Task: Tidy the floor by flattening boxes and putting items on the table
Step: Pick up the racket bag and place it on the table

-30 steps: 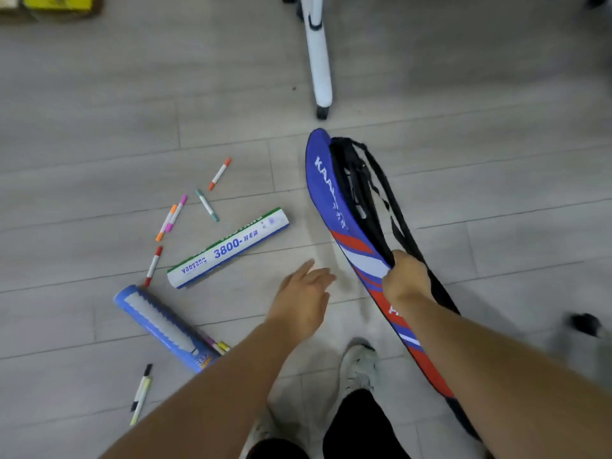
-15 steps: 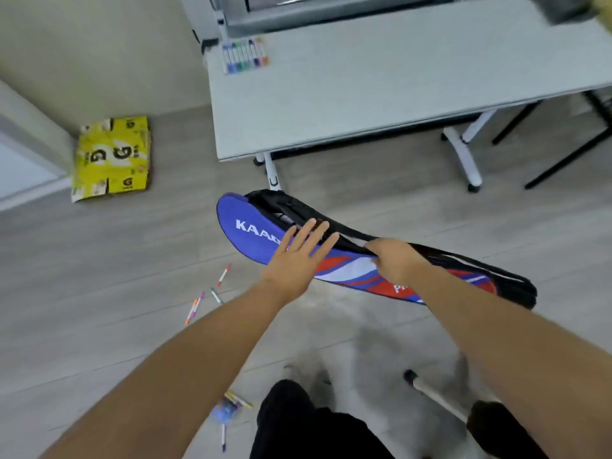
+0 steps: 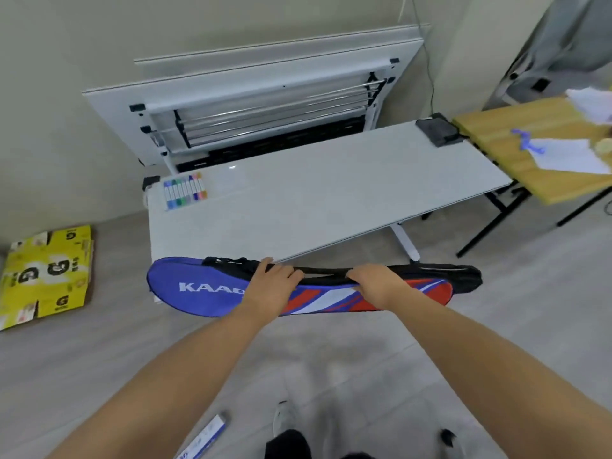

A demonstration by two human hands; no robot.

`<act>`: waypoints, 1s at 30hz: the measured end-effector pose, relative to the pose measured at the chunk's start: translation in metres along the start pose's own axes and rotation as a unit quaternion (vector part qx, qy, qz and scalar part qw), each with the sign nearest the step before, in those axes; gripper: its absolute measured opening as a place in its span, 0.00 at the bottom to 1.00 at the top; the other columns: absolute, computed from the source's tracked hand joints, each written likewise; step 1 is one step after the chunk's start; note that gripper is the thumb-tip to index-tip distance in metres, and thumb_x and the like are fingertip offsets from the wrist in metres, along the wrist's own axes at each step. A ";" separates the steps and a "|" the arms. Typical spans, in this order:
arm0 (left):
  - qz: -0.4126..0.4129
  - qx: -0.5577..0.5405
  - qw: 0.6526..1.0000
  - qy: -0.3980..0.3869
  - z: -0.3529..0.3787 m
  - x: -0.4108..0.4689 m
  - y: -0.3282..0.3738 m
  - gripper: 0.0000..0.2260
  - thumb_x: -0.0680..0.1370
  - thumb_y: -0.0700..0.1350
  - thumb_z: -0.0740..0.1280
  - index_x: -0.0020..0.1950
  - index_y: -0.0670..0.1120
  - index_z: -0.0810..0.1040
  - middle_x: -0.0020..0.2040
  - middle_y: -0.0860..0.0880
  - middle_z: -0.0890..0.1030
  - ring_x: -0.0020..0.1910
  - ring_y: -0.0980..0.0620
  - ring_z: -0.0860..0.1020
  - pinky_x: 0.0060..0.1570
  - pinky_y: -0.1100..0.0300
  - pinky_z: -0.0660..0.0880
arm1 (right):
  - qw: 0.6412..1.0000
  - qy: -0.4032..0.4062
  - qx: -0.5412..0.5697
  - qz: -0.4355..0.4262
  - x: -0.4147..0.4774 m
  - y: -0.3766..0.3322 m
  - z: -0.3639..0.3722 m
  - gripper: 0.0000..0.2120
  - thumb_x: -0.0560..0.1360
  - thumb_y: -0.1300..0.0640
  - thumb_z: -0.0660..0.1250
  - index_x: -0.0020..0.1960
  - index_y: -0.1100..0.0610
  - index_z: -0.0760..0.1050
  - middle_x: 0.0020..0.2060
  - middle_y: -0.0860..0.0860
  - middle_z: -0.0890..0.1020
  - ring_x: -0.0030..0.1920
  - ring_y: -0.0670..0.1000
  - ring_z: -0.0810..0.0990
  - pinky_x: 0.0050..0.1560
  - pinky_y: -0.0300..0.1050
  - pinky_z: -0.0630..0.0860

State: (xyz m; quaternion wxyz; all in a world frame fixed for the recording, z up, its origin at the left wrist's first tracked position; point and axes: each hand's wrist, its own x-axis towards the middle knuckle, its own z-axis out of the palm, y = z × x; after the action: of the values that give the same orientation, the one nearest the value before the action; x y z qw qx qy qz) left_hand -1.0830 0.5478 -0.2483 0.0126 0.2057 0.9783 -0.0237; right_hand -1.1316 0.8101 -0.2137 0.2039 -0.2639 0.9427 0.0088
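Lifted from the floor, the racket bag [image 3: 205, 288] now hangs level at the white tabletop [image 3: 331, 193] near edge. Left hand [image 3: 270, 286] and right hand [image 3: 381, 284] are both clamped on it. Flattened yellow box [image 3: 43, 276] lies at nine o'clock.

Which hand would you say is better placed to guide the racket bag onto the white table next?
Probably the left hand: it grips the racket bag near its wide blue end, which already overlaps the white table edge. The right hand holds the part that hangs off the table.
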 end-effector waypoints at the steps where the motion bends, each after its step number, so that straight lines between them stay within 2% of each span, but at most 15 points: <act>1: 0.002 -0.001 1.000 0.006 -0.003 0.021 -0.002 0.15 0.72 0.38 0.69 0.57 0.49 0.78 0.45 0.50 0.80 0.46 0.45 0.79 0.68 0.44 0.64 | 1.000 0.013 -0.009 0.008 0.008 0.015 -0.008 0.11 0.80 0.55 0.60 0.60 0.54 0.74 0.54 0.53 0.80 0.54 0.57 0.77 0.51 0.49 0.71; 4: 0.009 -0.027 1.000 0.011 -0.014 0.081 0.001 0.08 0.75 0.42 0.70 0.53 0.48 0.79 0.41 0.49 0.80 0.41 0.45 0.80 0.63 0.44 0.69 | 0.998 0.050 -0.024 0.033 0.026 0.064 -0.028 0.10 0.79 0.55 0.60 0.59 0.52 0.74 0.54 0.52 0.80 0.54 0.56 0.76 0.50 0.48 0.69; 6: 0.012 -0.025 1.000 0.002 -0.023 0.126 0.006 0.06 0.78 0.41 0.66 0.54 0.46 0.78 0.42 0.49 0.79 0.42 0.45 0.79 0.64 0.45 0.67 | 0.996 0.070 -0.033 0.041 0.042 0.103 -0.037 0.13 0.79 0.56 0.59 0.62 0.52 0.73 0.56 0.52 0.79 0.56 0.56 0.75 0.54 0.49 0.68; 10: -0.006 0.003 0.999 -0.034 -0.036 0.220 0.018 0.09 0.81 0.43 0.60 0.59 0.46 0.75 0.49 0.48 0.79 0.49 0.45 0.78 0.68 0.47 0.61 | 0.995 0.079 -0.043 0.039 0.083 0.183 -0.056 0.16 0.81 0.55 0.57 0.68 0.53 0.69 0.58 0.52 0.77 0.59 0.56 0.73 0.60 0.49 0.67; 15: -0.051 0.030 0.995 -0.086 -0.053 0.317 0.030 0.11 0.82 0.45 0.57 0.63 0.49 0.73 0.54 0.49 0.79 0.53 0.46 0.77 0.64 0.49 0.62 | 0.996 0.074 -0.047 0.006 0.133 0.279 -0.085 0.17 0.80 0.55 0.57 0.68 0.52 0.69 0.58 0.53 0.77 0.59 0.56 0.74 0.57 0.49 0.67; 18: -0.078 0.044 0.989 -0.116 -0.058 0.365 0.031 0.12 0.83 0.45 0.57 0.66 0.51 0.71 0.55 0.49 0.78 0.55 0.47 0.77 0.67 0.48 0.59 | 0.996 0.061 -0.055 -0.027 0.169 0.322 -0.106 0.17 0.81 0.56 0.56 0.69 0.52 0.69 0.58 0.53 0.77 0.58 0.57 0.74 0.57 0.49 0.68; 24: -0.148 0.003 0.974 -0.172 -0.054 0.435 0.013 0.10 0.82 0.44 0.57 0.62 0.51 0.72 0.52 0.50 0.78 0.53 0.48 0.77 0.67 0.48 0.59 | 0.996 0.029 -0.060 -0.060 0.248 0.371 -0.132 0.16 0.81 0.57 0.57 0.68 0.52 0.69 0.57 0.53 0.77 0.58 0.56 0.75 0.55 0.50 0.69; 30: -0.163 -0.047 0.963 -0.210 -0.016 0.508 -0.039 0.11 0.83 0.47 0.57 0.65 0.53 0.70 0.55 0.49 0.78 0.55 0.48 0.78 0.66 0.50 0.60 | 0.998 0.012 -0.049 -0.047 0.337 0.401 -0.142 0.15 0.81 0.56 0.56 0.66 0.51 0.71 0.56 0.52 0.77 0.57 0.56 0.75 0.56 0.49 0.68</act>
State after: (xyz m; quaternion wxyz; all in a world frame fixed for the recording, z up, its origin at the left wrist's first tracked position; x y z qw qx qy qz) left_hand -1.5633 0.7174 -0.2478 0.2239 0.0328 0.9738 -0.0220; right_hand -1.6484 0.9707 -0.2508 0.1796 -0.3181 0.9299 0.0423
